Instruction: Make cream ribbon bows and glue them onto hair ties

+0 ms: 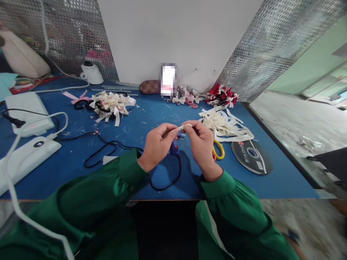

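Both hands meet over the middle of the blue table, each pinching a small cream ribbon piece. My left hand has thumb and fingers closed on its left end. On the other end, the fingers of my right hand are closed too. Just beneath them lies a blue tool with a red switch and a black cord. Yellow-handled scissors are partly covered by my right hand. A loose heap of cream ribbon strips lies beyond that hand.
Cream bows are heaped back left, red and white bows back right. A phone stands against the wall. A round disc lies right; power strips and a looping black cable are left.
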